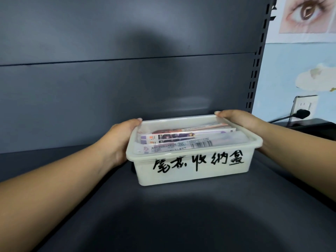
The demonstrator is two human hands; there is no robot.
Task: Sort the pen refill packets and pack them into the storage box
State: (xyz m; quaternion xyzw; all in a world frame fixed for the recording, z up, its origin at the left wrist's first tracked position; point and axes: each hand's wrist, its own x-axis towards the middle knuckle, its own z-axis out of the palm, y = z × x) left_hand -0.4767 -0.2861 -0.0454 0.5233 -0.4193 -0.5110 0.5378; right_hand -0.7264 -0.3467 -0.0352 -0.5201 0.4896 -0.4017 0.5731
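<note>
Left hand (pixel 121 137) and right hand (pixel 240 118) grip opposite ends of the white storage box (pixel 192 172), thumbs hooked over its rim, box resting on the dark shelf (pixel 163 215), refill packets (pixel 181 140) lying flat inside under a clear lid (pixel 181 122), black handwriting on its front.

A shop: dark metal display shelf (pixel 163 206) with a slotted upright (pixel 258 57), eye poster (pixel 307 15) beside it

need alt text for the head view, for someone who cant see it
Two bare hands, left hand and right hand, hold a lidded white storage box by its ends on a dark shelf. Pen refill packets show through the clear lid.
</note>
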